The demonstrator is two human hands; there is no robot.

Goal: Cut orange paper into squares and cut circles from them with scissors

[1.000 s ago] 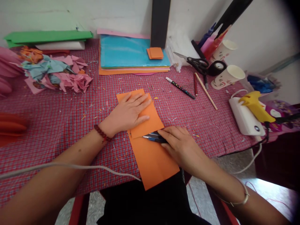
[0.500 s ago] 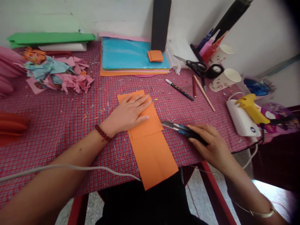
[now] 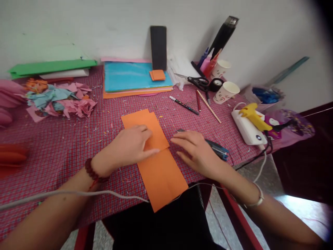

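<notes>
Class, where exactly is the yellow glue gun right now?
In the head view, the yellow glue gun is toward the right, lying across the white box.

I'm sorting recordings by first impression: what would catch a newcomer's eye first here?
Probably the bright orange sheets, overlapping in the lower middle, with the left grip over them and the right grip beside them. Next might come the yellow glue gun on a white box at the right, and the heap of crumpled pink and pale blue paper at the left.
</notes>
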